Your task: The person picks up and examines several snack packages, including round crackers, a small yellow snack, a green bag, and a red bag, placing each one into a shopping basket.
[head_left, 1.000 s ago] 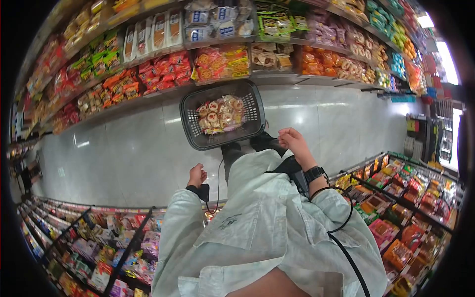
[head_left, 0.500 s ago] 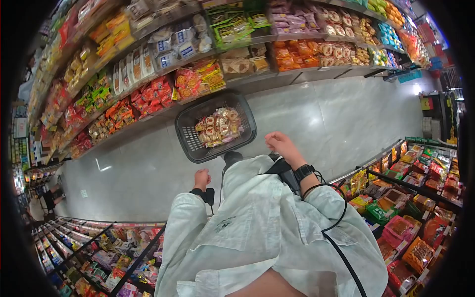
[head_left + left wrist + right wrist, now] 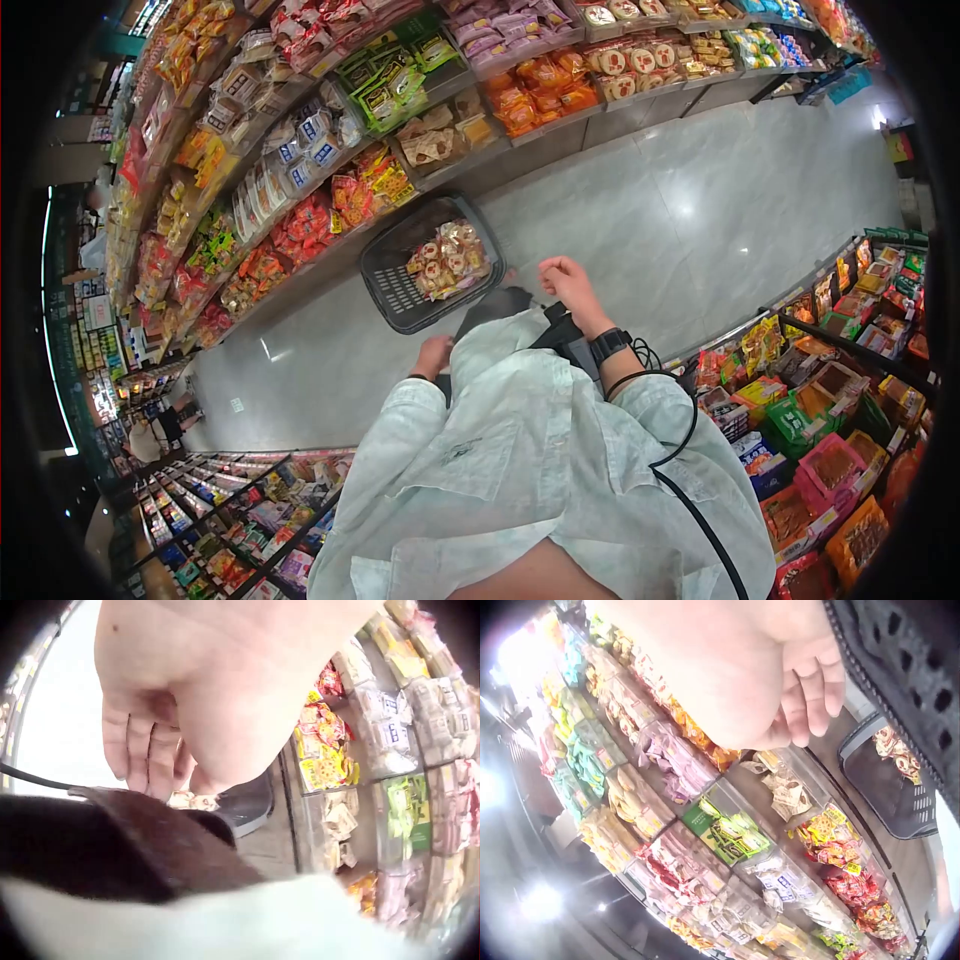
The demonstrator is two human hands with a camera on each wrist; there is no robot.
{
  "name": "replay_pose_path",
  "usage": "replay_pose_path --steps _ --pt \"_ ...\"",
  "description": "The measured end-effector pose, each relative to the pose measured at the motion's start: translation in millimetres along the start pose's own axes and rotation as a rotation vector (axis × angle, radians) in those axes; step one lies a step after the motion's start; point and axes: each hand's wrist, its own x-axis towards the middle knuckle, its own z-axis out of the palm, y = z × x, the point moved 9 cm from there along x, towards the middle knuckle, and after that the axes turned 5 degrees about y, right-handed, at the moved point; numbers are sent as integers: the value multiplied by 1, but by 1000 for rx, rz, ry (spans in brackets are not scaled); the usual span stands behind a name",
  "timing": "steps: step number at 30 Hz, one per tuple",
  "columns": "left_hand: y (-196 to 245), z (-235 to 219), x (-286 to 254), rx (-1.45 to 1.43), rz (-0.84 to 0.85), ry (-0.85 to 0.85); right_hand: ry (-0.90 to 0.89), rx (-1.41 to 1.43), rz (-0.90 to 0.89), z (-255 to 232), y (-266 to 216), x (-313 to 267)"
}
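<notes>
A dark plastic shopping basket [image 3: 392, 300] sits on the floor close to the shelf foot. Inside it lies a heap of small wrapped snacks [image 3: 447, 262] with pale and red packaging. My left hand [image 3: 433, 356] hangs just below the basket in the head view, beside the shirt, its fingers loosely curled round nothing. To the right of the basket is my right hand [image 3: 570, 285], hanging with relaxed fingers and holding nothing. Both wrist views show the palms bare; part of the basket [image 3: 877, 791] appears past the right hand.
Tiered shelves with clear bins of wrapped snacks [image 3: 545, 95] curve along the far side of the aisle. Grey tiled floor [image 3: 690, 200] runs to the right. Behind me stand racks of packaged foods [image 3: 820, 420]. A black cable [image 3: 694, 500] loops from my right arm.
The head view has turned, so the shelves swing down on the left and rise on the right. A dark-trousered leg now shows beside the basket. The left hand has shifted right, nearer the shirt.
</notes>
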Motion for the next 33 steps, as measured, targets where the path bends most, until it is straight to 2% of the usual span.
replay_pose_path --steps 2,5,8,10,14,18,21,24,25,26,28,29,32,33 --pt "42 12 -15 -429 -133 73 13 35 10 -12 -2 5" --pt "131 9 -16 -313 19 54 50 67 -7 -34 -14 14" --pt "204 2 9 -362 149 -15 132 83 23 -57 -26 30" --pt "258 -12 26 -255 308 130 179 117 17 -71 -35 44" --pt "365 -30 70 -252 532 346 307 150 -39 -105 -68 80" --pt "462 -40 94 -186 594 288 445 251 -50 -124 -97 105" --pt "535 -87 77 141 716 711 444 243 -60 -110 -129 133" --pt "556 -122 97 -98 592 714 425 142 -16 -94 -146 153" --pt "553 -132 119 -137 598 733 418 96 6 -89 -151 155" --pt "541 -133 136 -301 570 624 427 97 1 -86 -156 154" --pt "545 -128 151 -651 526 403 436 92 -43 -82 -180 166" --pt "538 -132 161 -689 490 445 428 69 -32 -78 -190 174" --pt "530 -136 156 -698 433 415 390 -28 24 -61 -207 189" --pt "527 -135 169 -635 507 320 375 -63 44 -54 -212 196"
